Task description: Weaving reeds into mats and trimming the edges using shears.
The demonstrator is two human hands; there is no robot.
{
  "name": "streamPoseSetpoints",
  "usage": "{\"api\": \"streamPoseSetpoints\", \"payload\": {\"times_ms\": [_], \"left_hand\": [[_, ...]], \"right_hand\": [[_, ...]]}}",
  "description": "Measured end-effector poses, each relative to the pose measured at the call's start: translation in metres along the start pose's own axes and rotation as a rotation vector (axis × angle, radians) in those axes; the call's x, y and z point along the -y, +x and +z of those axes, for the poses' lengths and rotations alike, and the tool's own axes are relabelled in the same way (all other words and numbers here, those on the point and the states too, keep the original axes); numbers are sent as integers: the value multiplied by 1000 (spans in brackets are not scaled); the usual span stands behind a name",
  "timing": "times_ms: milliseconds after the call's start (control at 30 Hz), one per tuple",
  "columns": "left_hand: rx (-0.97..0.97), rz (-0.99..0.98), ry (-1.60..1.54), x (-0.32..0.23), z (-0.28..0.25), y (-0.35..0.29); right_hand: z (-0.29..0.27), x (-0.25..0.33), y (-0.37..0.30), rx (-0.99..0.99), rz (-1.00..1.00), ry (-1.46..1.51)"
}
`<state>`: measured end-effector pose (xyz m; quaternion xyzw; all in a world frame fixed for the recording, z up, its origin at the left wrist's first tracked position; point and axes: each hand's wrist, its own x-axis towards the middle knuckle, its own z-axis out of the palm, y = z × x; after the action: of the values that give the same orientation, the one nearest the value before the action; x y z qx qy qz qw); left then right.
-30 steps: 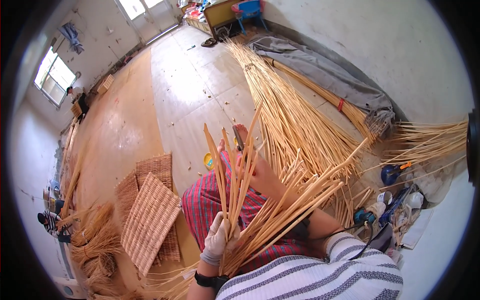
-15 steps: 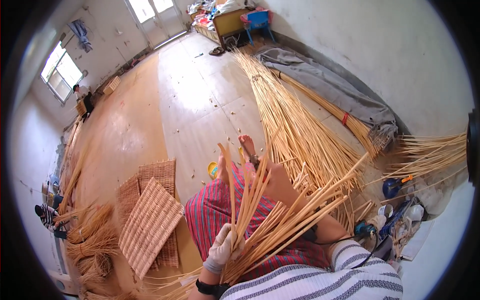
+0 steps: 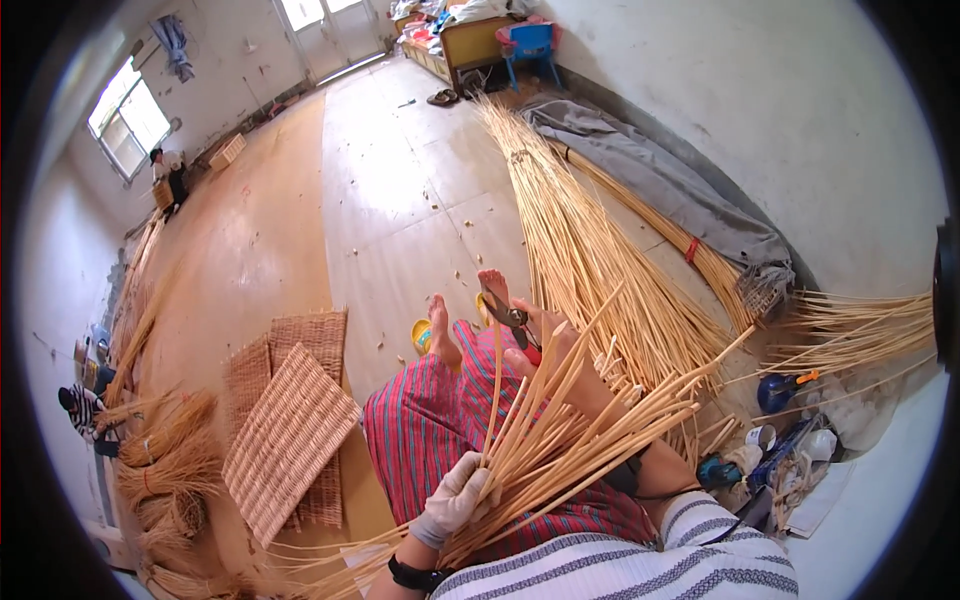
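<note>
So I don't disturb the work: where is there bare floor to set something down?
The brown floor between the woven panels and the pale box, and the pale tiles beside it up to the long stalk pile, bar scattered bits. Crowded: around the left hand, its stalks and the blue container.

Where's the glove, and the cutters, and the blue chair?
Glove (image 3: 456,498): head view, middle of its back.
Cutters (image 3: 513,317): head view, metal near the pivot.
Blue chair (image 3: 531,40): head view, backrest.
</note>
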<state>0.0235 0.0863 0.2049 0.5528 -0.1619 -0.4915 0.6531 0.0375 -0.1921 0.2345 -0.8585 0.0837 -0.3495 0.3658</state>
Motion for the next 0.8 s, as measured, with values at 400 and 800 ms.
{"api": "streamPoseSetpoints", "payload": {"times_ms": [400,800], "left_hand": [[-48,216,3,5,-33,8],[-443,402,232,24,-37,37]], "right_hand": [[31,-23,-50,189,460,403],[45,47,-80,619,516,1372]]}}
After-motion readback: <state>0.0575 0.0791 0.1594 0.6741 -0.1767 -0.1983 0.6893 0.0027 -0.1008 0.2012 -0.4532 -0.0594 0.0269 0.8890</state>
